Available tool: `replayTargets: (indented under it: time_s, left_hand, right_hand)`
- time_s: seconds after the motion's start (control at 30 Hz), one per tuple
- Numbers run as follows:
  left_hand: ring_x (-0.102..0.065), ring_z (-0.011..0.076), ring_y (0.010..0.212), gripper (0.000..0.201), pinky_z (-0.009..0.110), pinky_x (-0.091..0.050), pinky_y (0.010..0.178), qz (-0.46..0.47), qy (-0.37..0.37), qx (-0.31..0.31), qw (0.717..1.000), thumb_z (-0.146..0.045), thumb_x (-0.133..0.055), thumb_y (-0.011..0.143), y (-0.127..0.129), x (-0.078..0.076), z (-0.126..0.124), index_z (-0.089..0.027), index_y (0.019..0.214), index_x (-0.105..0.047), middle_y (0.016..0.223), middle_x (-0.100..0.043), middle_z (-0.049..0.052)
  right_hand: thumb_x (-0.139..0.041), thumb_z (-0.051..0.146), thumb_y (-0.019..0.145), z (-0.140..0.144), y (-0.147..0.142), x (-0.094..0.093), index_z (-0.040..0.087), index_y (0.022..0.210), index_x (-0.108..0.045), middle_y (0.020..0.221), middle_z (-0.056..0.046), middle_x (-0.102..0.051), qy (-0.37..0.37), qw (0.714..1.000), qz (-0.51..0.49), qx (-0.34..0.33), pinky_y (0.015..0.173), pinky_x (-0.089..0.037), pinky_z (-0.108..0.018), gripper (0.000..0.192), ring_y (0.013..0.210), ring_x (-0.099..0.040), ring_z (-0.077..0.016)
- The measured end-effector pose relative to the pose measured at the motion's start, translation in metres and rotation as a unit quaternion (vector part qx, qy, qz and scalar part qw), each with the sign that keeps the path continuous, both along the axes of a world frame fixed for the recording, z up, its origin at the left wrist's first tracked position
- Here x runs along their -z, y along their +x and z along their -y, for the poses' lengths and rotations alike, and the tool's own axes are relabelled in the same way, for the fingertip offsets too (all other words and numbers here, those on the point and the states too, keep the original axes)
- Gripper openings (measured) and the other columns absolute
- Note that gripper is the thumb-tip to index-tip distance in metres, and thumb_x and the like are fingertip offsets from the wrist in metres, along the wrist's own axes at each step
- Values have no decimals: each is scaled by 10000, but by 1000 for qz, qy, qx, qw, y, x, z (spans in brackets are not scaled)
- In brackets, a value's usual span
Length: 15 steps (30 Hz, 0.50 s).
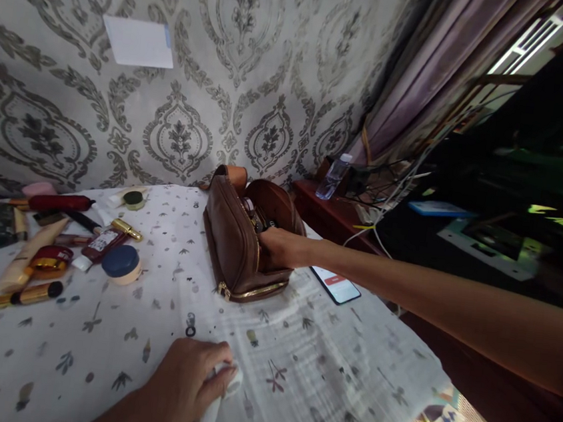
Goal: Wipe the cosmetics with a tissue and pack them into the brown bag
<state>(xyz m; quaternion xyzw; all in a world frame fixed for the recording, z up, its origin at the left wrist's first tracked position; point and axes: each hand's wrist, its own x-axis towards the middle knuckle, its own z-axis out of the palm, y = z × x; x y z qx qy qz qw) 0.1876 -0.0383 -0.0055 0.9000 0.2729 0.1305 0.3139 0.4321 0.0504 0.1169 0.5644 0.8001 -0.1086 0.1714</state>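
Observation:
A brown leather toiletry bag [233, 233] stands unzipped on the patterned white cloth [323, 390], its flap folded back. My right hand [282, 248] reaches into its opening from the right; the fingertips are hidden among small items inside. Below the bag, my left hand [194, 376] is closed around a crumpled white tissue [213, 412], with a pale rounded part showing by the thumb. Whether that part is a separate thing, I cannot tell.
Several cosmetics lie at left, among them a blue-lidded jar [121, 262], a red jar [51, 261] and a gold tube [127, 229]. A phone [339, 285] lies right of the bag. Behind it, a clear bottle [334, 176] stands near cables [388, 202].

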Motion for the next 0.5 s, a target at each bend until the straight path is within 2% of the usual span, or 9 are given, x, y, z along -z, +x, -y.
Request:
replayTargets:
  time_s: [0.2,0.4,0.5]
  left_hand:
    - [-675,163,675,176,244,-436,638,-12,-3,-9,1000,-286,-520,911,0,-1,1,-204,823,-648,732,-717,1]
    - [-700,191,743,169,258,-450,675,-25,-8,-15,1000,-287,-527,907,2,-1,0,-204,834,-655,768,-732,7]
    - [-703,196,752,176,267,-456,687,-24,-17,-17,999,-293,-523,908,2,-1,0,-205,836,-657,773,-735,5]
  right_hand:
    - [-642,240,786,1,-2,-2,93,1047,-714,1000,-136,-743,-7,1000,-5,5,668,-442,-226,309,899,-691,-218]
    - [-654,238,800,1,-5,-17,85,1108,-696,992,-115,-740,-35,999,-8,-12,654,-431,-211,346,864,-676,-186]
    - [-632,191,801,1,-5,-29,95,1073,-710,979,-101,-740,-31,999,7,-13,639,-414,-210,299,860,-672,-179]
